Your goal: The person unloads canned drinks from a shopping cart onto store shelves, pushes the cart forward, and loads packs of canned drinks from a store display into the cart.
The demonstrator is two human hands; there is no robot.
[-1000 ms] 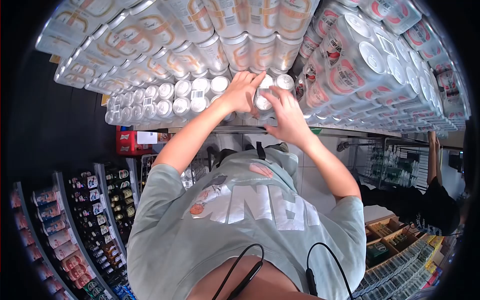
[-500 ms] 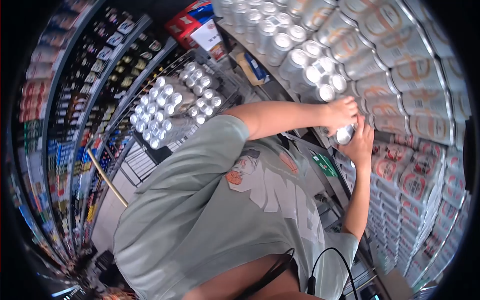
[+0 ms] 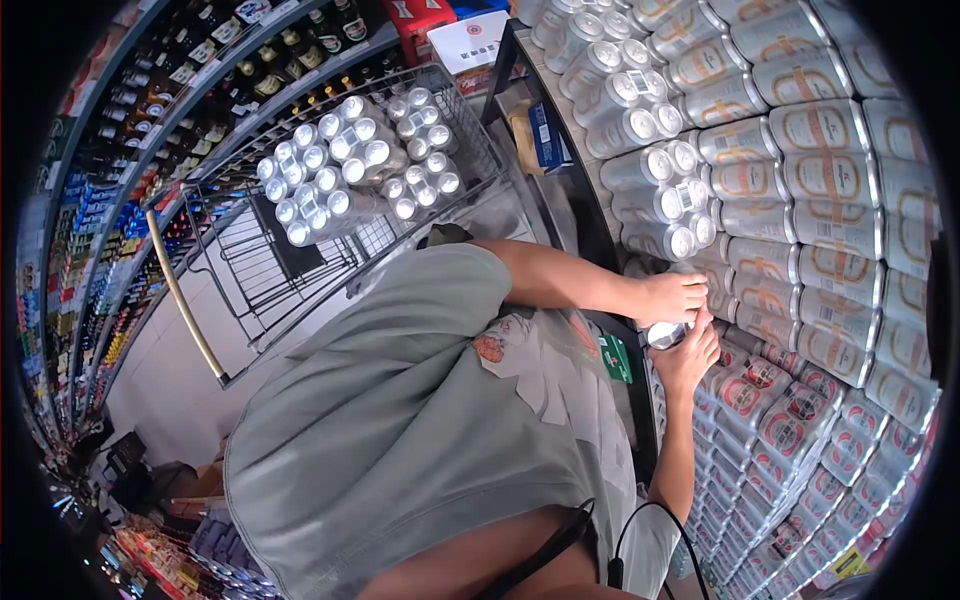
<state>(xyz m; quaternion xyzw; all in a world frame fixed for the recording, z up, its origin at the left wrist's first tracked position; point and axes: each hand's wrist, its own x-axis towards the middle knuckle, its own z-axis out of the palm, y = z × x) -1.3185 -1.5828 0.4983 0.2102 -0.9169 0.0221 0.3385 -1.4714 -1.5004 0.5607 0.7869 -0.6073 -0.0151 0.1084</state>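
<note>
My left hand [image 3: 672,298] and my right hand [image 3: 688,362] come together at the shelf front, their fingertips close to touching. Between them shows the silver top of a can [image 3: 664,335]. Both hands are closed around it; whether it belongs to a wrapped pack is hidden by the fingers. Just beyond my left hand, a row of wrapped silver-topped cans [image 3: 683,198] stands along the shelf edge. To the right of my hands rise stacked cans with orange markings [image 3: 820,180]. Cans with red and black labels [image 3: 790,405] are stacked below those.
On the left stands a wire shopping cart [image 3: 300,225] with a golden handle [image 3: 185,285], carrying several packs of cans [image 3: 330,165]. Shelves of bottles [image 3: 190,75] line the far left. A blue box [image 3: 548,135] sits under the shelf edge. A green card [image 3: 615,360] hangs beside my shirt.
The view has shifted, so the cart looks larger and my hands sit lower and slightly left in the picture. Both hands are still at the same can.
</note>
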